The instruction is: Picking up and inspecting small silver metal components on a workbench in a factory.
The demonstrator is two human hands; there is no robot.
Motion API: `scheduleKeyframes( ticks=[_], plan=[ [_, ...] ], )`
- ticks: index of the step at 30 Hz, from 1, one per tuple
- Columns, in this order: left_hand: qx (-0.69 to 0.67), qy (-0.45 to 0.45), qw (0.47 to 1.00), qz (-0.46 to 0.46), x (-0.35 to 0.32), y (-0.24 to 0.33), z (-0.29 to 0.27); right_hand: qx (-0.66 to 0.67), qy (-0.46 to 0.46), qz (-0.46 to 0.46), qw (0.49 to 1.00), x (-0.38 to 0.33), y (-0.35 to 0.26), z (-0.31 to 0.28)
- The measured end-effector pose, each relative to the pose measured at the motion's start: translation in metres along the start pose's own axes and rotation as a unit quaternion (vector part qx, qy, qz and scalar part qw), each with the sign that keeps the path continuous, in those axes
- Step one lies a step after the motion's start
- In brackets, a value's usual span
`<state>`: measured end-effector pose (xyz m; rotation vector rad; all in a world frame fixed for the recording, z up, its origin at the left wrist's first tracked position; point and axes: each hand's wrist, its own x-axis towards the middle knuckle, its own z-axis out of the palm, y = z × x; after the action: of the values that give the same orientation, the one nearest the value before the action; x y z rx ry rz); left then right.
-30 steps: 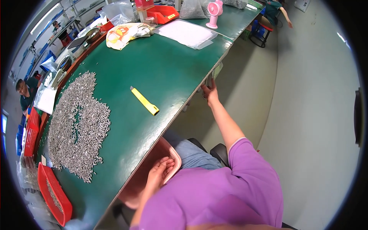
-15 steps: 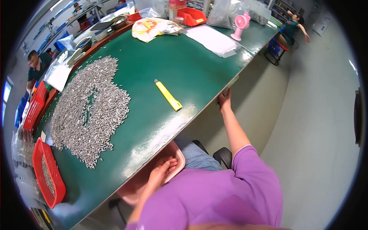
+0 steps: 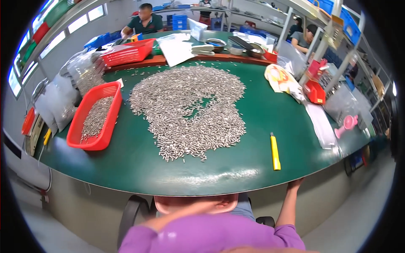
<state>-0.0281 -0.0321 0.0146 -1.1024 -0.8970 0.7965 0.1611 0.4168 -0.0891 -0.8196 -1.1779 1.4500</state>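
Observation:
My left hand [image 3: 218,205] is down at my lap, over a pink basket [image 3: 163,205] partly under the table's front edge; its fingers are blurred and mostly hidden. My right hand [image 3: 296,183] reaches up to the underside of the table edge on the right, fingers hidden behind it. On the green table [image 3: 139,168] lies a broad, flat pile of small silver metal pins [image 3: 198,137] with a bare gap near its middle. To its right is a slim yellow tool [image 3: 275,154] with a dark tip. A red plastic basket [image 3: 86,146] at the left holds more pins.
Plastic bags [image 3: 59,101] stand at the left. Another red basket [image 3: 135,55] and a white sheet [image 3: 175,52] lie along the back. At right are a patterned cloth bag [image 3: 282,79], white paper [image 3: 321,126], a red bin [image 3: 314,92] and a pink fan [image 3: 348,123]. Two people sit beyond.
My view has swung left, bringing the pile to the centre and the table edge level. My left hand stays at the pink basket, my right hand at the table's edge. Nothing on the table has visibly moved.

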Motion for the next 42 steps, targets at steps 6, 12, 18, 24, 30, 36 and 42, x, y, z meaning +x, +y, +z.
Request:
scheduleKeyframes(
  ticks=[6, 12, 18, 24, 30, 36, 42],
  plan=[
    [-0.103, 0.103, 0.989, 0.028, -0.010, -0.016, 0.025, -0.010, -0.054, 0.050, 0.997, 0.013, 0.004, 0.005],
    [-0.227, 0.355, 0.906, 0.035, 0.014, -0.018, 0.041, -0.073, 0.061, -0.037, 0.995, 0.049, 0.057, -0.036],
    [-0.283, 0.384, 0.877, 0.052, 0.035, -0.014, 0.042, -0.235, 0.073, -0.275, 0.929, 0.025, 0.027, 0.015],
    [-0.327, 0.337, 0.881, 0.045, 0.032, -0.021, 0.042, -0.300, 0.105, -0.251, 0.914, 0.017, -0.002, 0.040],
    [-0.325, 0.201, 0.923, -0.042, 0.044, -0.020, 0.047, -0.190, 0.022, -0.239, 0.952, 0.053, 0.025, 0.001],
    [-0.316, 0.031, 0.938, -0.143, 0.042, -0.020, 0.047, -0.083, -0.142, -0.140, 0.976, 0.056, 0.047, -0.004],
    [-0.328, -0.066, 0.917, -0.217, 0.060, -0.014, 0.046, -0.096, -0.198, -0.088, 0.972, 0.053, 0.042, -0.011]
  ],
)
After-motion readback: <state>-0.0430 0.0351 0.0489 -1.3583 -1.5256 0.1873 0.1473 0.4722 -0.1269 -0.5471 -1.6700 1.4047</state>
